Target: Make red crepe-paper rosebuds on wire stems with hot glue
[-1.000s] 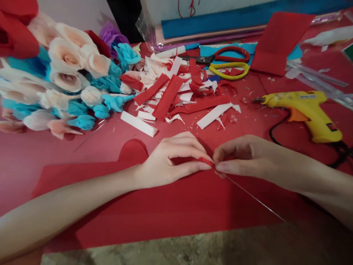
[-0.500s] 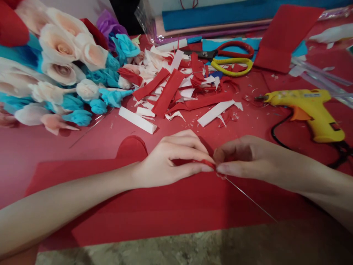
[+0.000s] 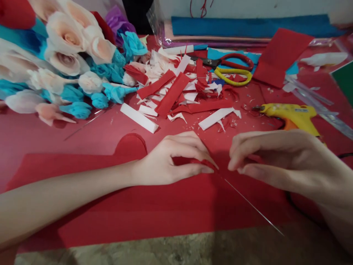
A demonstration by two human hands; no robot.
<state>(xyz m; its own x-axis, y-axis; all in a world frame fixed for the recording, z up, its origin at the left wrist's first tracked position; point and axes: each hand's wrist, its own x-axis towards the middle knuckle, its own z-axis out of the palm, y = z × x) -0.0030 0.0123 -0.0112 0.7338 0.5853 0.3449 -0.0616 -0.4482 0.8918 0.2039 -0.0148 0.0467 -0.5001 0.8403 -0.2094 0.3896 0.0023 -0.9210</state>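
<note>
My left hand [image 3: 176, 158] is closed in a pinch around a small piece of red crepe paper [image 3: 207, 163], most of it hidden by the fingers. From that paper a thin wire stem [image 3: 253, 206] runs down to the right, its far end over the table's front edge. My right hand [image 3: 273, 158] hovers just right of the pinch, apart from it, with fingers loosely curled and nothing visible in them. Under both hands lies a wide red paper sheet [image 3: 138, 213]. A rounded stack of red paper petals [image 3: 130, 144] rests behind my left wrist.
Paper flowers [image 3: 68, 36] fill the back left. Red and white scraps [image 3: 173, 92] are heaped in the middle, beside scissors [image 3: 234, 70] with red and yellow handles. A yellow glue gun [image 3: 292, 114] lies behind my right hand, near clear glue sticks [image 3: 322, 103]. Blue paper [image 3: 248, 27] lies behind.
My right hand has let go near the red paper and drawn back to the right. My left hand keeps its pinch. The view has shifted slightly.
</note>
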